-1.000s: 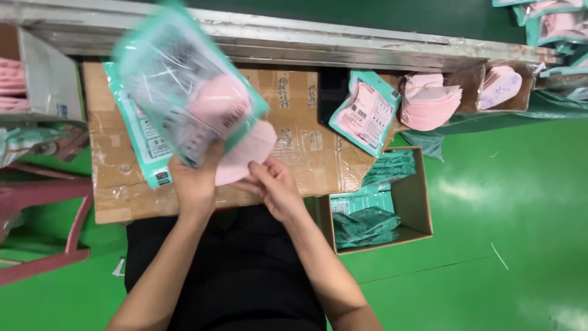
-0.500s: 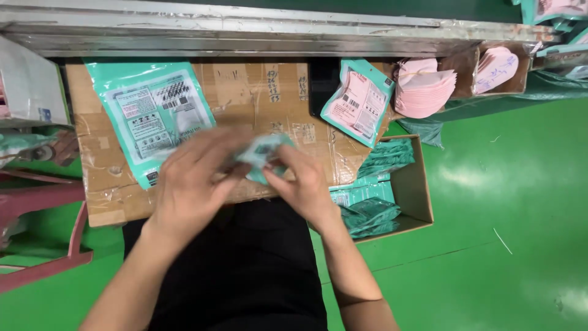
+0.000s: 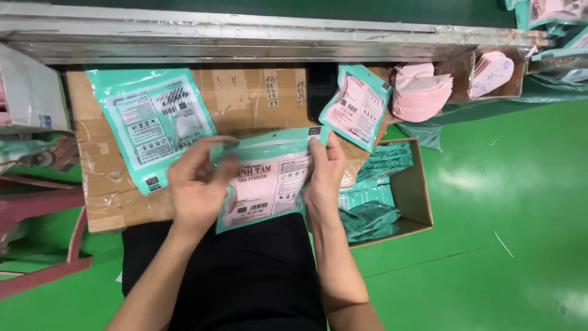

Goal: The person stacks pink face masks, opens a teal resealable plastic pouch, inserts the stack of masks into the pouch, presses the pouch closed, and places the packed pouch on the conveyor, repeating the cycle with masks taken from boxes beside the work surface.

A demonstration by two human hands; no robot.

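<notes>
Single head camera, looking steeply down, close over the lap

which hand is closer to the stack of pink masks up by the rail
Right. The right hand grips the pouch edge just below-left of the pink mask stack; the left hand holds the pouch's far side.

A glossy green floor [image 3: 490,257] catches pale glare — a metal rail [image 3: 245,30] spans the top.

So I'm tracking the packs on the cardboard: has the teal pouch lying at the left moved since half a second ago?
No. The teal pouch lies on the same left part of the cardboard sheet, just below the metal rail, as before.
</notes>
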